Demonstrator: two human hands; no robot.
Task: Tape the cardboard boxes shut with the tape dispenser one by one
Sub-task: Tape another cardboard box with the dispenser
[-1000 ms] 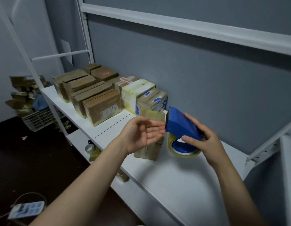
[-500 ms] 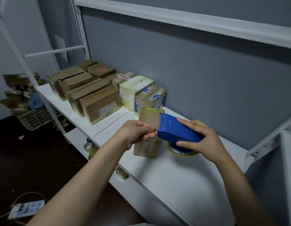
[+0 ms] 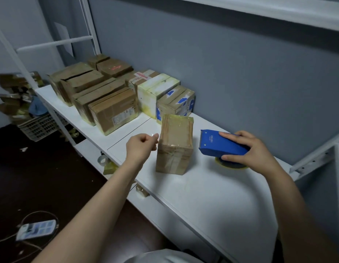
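Your right grip (image 3: 248, 149) is closed round the blue tape dispenser (image 3: 220, 144). The thumb lies along its near lower edge and the fingers wrap over the top and far side. That wrist is bent inward, and the forearm comes up from the lower right corner. The dispenser lies nearly level, with its toothed edge pointing left and its yellowish tape roll (image 3: 232, 166) underneath, down at the surface of the white bench (image 3: 203, 196). Your left grip (image 3: 141, 147) is curled, with thumb and fingertips drawn together. Only a pale blurred glint shows at the tips, and I can make out nothing held there. That forearm reaches in long and straight from the lower left, with the back of the hand turned toward you. The cardboard box (image 3: 174, 145) stands upright on the bench between the two grips, wrapped in glossy tape across its top and down its front. Your left fingertips are just beside its upper left edge, and I cannot tell whether they touch it. The dispenser's toothed edge is near the box's right side, with a gap of bare bench between them. Farther along the bench to the left, the other cardboard boxes (image 3: 108, 95) are packed together against the grey wall (image 3: 222, 63). A power strip (image 3: 35, 229) lies on the dark floor.
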